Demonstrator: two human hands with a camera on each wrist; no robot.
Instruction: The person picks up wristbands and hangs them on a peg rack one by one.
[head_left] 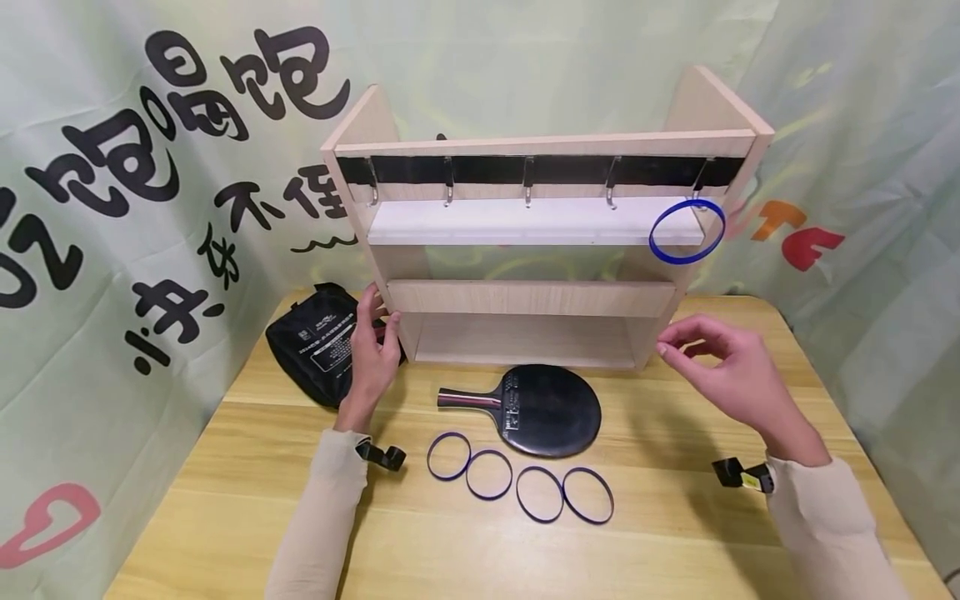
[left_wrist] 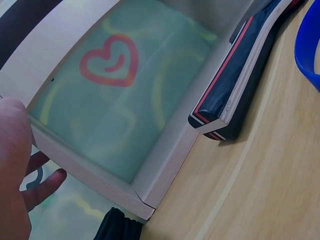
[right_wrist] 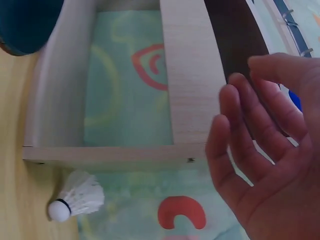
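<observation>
Four thin blue rings (head_left: pixel 512 477) lie to the near left of my empty, loosely bent right hand (head_left: pixel 723 367). My left hand (head_left: pixel 372 358) holds the pale wooden shelf (head_left: pixel 532 298).

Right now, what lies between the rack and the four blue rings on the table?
A black table tennis paddle lies on the table between the wooden rack and the four blue rings, its handle toward picture left; the head view shows this.

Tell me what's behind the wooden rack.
Through the openings of the wooden rack, a patterned curtain shows; anything behind the rack's solid parts is covered, so I can't tell.
</observation>
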